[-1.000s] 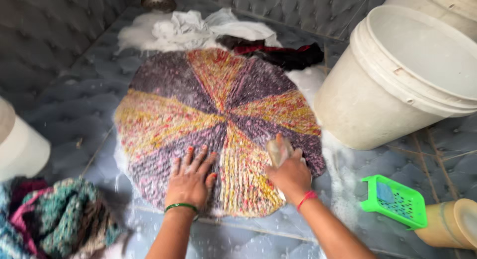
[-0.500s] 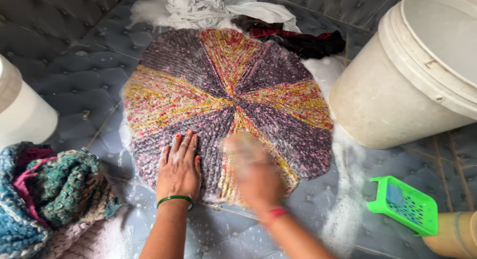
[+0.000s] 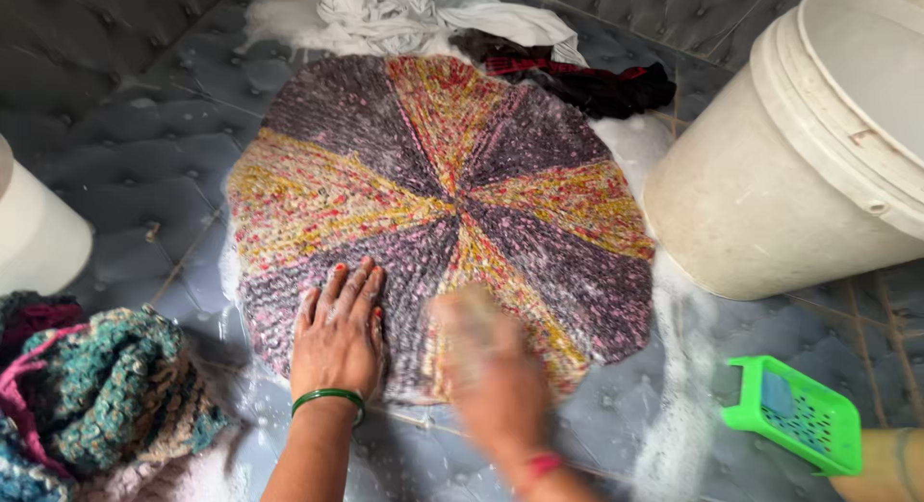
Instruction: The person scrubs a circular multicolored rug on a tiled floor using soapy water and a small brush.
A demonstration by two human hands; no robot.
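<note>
Two hands (image 3: 337, 334) on soapy rug (image 3: 433, 175), bucket (image 3: 770, 194) just beside

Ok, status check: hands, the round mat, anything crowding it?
Left hand flat on round mat. Right hand blurred over its near edge. White bucket at right rim, clothes at far edge.

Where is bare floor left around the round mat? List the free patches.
Free: the tiled floor between the round mat and the white container, and the foamy strip between mat and green basket. Crowded: the clothes heap behind, the white bucket beside, the knitted pile by the left hand.
</note>
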